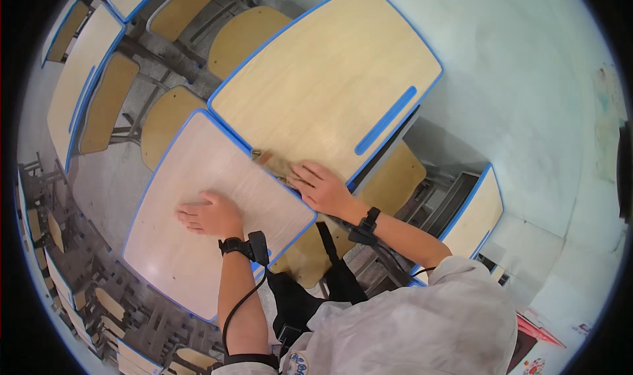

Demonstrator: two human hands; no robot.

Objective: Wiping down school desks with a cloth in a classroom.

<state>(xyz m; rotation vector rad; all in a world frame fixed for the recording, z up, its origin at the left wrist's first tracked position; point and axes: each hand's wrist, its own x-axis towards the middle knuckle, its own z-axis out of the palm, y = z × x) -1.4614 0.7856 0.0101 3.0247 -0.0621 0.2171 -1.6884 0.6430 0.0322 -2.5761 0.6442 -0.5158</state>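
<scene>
My left hand rests palm down on the near school desk, which has a pale wood-look top and a blue edge. Its fingers are slightly apart and hold nothing. My right hand grips one end of a blurred brownish cloth at the seam between this desk and a yellower school desk. The cloth lies over the edges of both tops; part of it is hidden under my fingers. A black strapped device sits on each wrist, with a cable along the forearm.
Wooden chairs stand on the desks' far side. A chair seat is close before my body, and another chair stands at the right. More desks fill the left, and a pale wall rises at the right.
</scene>
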